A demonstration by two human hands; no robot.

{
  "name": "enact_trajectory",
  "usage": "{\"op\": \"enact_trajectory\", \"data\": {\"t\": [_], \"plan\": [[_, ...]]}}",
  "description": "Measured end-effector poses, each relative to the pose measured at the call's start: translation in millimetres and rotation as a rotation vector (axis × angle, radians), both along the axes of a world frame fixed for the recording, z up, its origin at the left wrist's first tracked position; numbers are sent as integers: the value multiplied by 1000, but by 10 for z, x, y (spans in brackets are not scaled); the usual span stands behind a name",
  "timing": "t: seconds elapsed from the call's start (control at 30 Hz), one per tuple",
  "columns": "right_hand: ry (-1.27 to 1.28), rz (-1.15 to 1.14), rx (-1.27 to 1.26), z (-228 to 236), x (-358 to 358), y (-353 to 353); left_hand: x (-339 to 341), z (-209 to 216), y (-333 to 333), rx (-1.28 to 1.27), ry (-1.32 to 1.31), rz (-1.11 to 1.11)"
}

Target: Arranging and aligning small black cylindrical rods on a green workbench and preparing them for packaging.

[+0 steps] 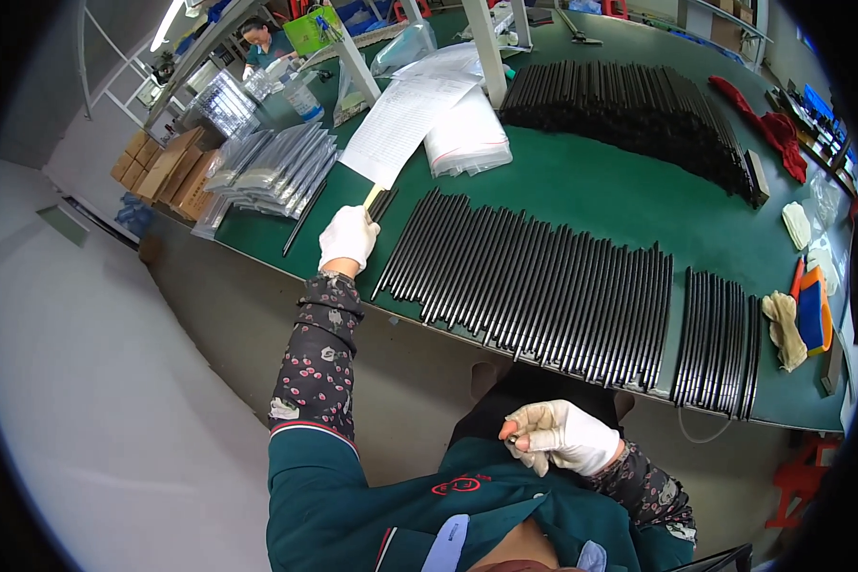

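My left hand (350, 238), in a white glove, reaches forward to the table's front edge, left of the long row. Its fingers are curled, and what they close on is hidden. Beside the fingertips are a narrow yellow strip (372, 196) and a few black rods (384, 203). Close to my body, my right hand (564, 435), gloved with bare fingertips, pinches a small dark shiny piece (513, 439). Between the hands, a wide row of black rods (534, 281) lies side by side on the green table (591, 195). A smaller group of rods (718, 334) lies to its right.
A big pile of black rods (620, 119) lies at the back. Stacked plastic packs (281, 172), paper sheets (400, 124) and clear bags (467, 138) stand left. On the right lie a glove (785, 329), a blue-orange tool (814, 310) and red cloth (767, 124). A person (267, 48) sits far left.
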State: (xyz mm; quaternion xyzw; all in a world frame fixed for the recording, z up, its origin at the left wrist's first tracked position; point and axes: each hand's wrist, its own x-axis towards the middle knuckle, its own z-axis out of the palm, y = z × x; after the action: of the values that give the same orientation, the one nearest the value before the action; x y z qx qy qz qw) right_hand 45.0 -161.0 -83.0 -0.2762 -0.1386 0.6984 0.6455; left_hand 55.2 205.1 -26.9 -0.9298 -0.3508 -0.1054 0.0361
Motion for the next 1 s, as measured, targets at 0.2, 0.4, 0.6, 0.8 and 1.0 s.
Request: {"op": "enact_trajectory", "data": {"t": [0.2,0.4,0.6,0.8,1.0], "plan": [[-50,-130,63,68,-24,-29,45,2,-28,52,59,3],[-192,-522,110,257,88,-126,-372,288,-492,-88,-342,-271],[-302,-986,45,352,281,71,-827,269,-1546,-608,-371,-536],[-211,-1020,96,304,284,176,-921,232,-1913,-732,-265,-648],[-231,-989,93,294,218,126,-859,205,-1996,-697,-242,-686]]}}
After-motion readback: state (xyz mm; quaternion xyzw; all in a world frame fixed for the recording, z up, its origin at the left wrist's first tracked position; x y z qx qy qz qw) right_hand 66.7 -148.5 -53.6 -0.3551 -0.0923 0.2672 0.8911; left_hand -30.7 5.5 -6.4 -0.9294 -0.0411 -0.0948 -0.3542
